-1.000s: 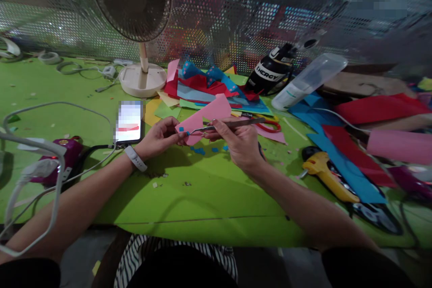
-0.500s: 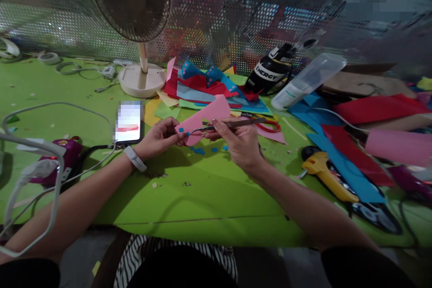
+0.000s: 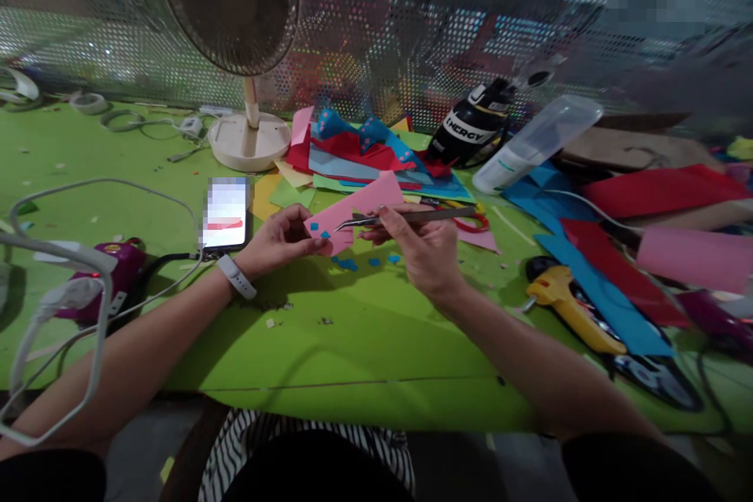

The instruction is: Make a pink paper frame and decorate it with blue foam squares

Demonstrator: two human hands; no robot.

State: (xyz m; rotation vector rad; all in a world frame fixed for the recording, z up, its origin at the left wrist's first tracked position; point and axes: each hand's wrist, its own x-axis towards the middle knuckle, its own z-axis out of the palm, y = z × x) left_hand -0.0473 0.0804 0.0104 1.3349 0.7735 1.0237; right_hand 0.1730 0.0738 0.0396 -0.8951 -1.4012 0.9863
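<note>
My left hand [image 3: 279, 241] pinches the lower left end of a pink paper strip [image 3: 370, 196], held above the table. Two small blue paper pieces [image 3: 325, 234] lie on the strip near my left fingertips. Between the thumb and fingers of my right hand [image 3: 427, 247] are metal tweezers [image 3: 412, 215], their bent tips over the pink paper, just right of the blue pieces. Nothing shows between the tips. Several loose blue paper bits [image 3: 347, 263] lie on the green table [image 3: 353, 337] below my hands.
A phone [image 3: 227, 212] and a fan [image 3: 250, 141] stand left of a coloured paper pile [image 3: 365, 153]. Behind my right hand are red-handled scissors [image 3: 479, 221]. A black bottle [image 3: 467, 125], a clear bottle [image 3: 535, 145] and a yellow glue gun [image 3: 573, 306] are at right. Cables [image 3: 103, 267] loop at left.
The tweezer tips have drawn back to the right from the lower blue piece, which stays on the pink paper. My right hand moved slightly right; my left hand has barely moved.
</note>
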